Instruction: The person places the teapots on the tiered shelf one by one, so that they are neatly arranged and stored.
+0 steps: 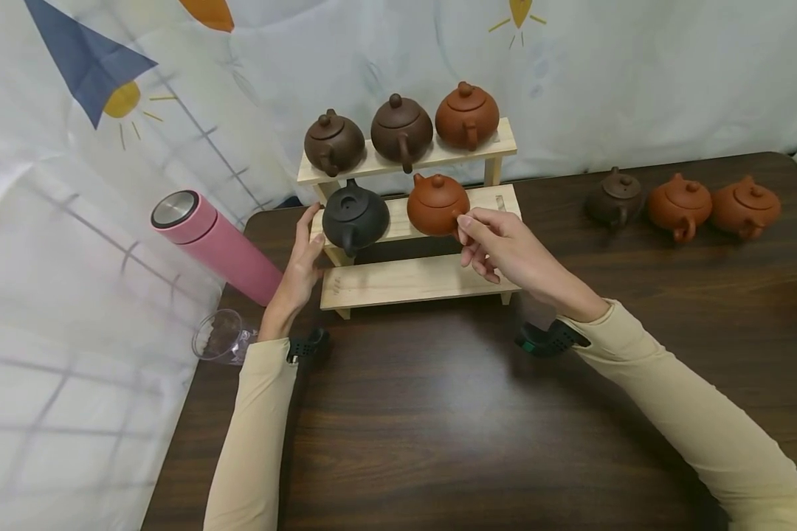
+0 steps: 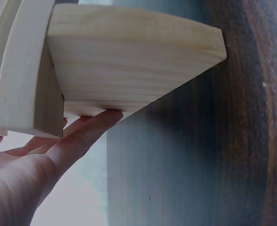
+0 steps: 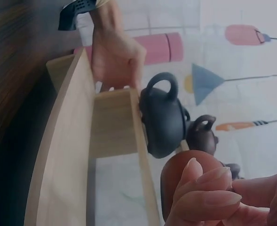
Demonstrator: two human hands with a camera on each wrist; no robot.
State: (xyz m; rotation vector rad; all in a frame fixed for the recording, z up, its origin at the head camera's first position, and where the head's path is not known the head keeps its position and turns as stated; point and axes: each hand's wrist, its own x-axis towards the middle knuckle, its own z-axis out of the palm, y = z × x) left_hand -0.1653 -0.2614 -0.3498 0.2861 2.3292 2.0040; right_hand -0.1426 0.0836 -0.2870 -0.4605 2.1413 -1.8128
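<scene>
My right hand (image 1: 505, 247) pinches the handle of an orange-brown clay teapot (image 1: 436, 200) on the middle tier of a wooden stepped stand (image 1: 405, 284). In the right wrist view, the curled fingers (image 3: 209, 197) partly cover that pot. With fairly straight fingers, my left hand (image 1: 297, 273) touches the stand's left end; the left wrist view has its fingertips against the wood. A black teapot (image 1: 355, 216) sits on the same tier, close to the left hand. Along the top tier stand a small dark brown teapot (image 1: 334, 144), a larger brown teapot (image 1: 401, 131) and a reddish-brown teapot (image 1: 467, 116).
A pink bottle (image 1: 219, 247) stands left of the stand, with a clear plastic cup (image 1: 222, 338) nearer. On the dark wooden table (image 1: 412, 413) at right are a dark brown teapot (image 1: 614, 198) and two orange teapots, one in the middle (image 1: 680, 206), one rightmost (image 1: 746, 208). A patterned curtain (image 1: 604, 81) hangs behind.
</scene>
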